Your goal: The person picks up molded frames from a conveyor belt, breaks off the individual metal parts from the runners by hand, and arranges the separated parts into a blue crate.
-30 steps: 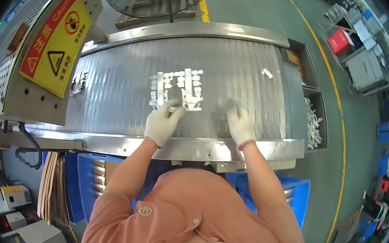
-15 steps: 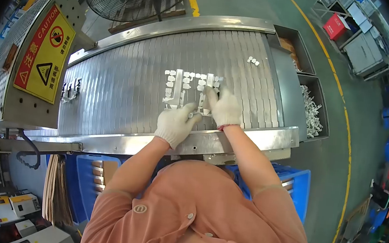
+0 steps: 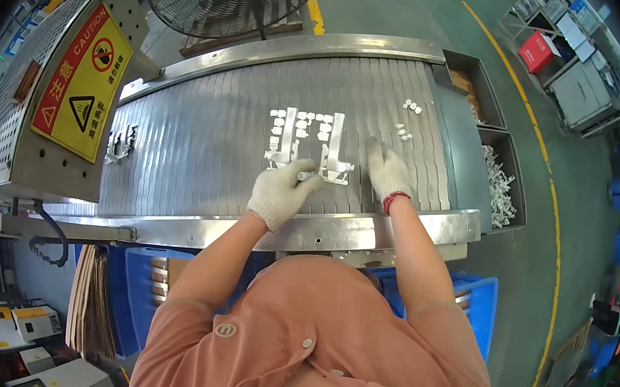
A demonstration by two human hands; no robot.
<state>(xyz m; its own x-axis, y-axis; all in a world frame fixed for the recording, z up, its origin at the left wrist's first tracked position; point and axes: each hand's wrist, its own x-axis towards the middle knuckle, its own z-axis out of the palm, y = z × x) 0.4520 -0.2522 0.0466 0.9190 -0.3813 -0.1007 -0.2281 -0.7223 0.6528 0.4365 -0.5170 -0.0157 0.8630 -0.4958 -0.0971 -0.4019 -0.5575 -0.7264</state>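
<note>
A: In the head view, where's the metal part?

B: Mid-frame, lying flat on the conveyor. It's silvery, with two smooth upright bars and small, lumpy tabs branching off them.

A: And the left hand?

B: Just below the centre, in a white knitted glove. Its thumb and forefinger close on a shiny stub at the metal part's lower edge.

A: The right hand?

B: Right of centre, gloved alike, with a red band at the wrist. It's apart from the metal part. The fingers are blurred, so I can't tell whether they're together or apart.

A: Anything near them?

B: Some small, pale pieces, smeared by blur, just beside the fingertips. A few sharper, blocky bits sit above those, toward the upper right.

A: What's the conveyor like?

B: Grey metal slats with wavy seams, between polished steel rails.

A: Around it?

B: At right, a dark bin heaped with knobbly, silvery scraps. At upper left, a perforated metal box bears a red-and-yellow sign.
</note>
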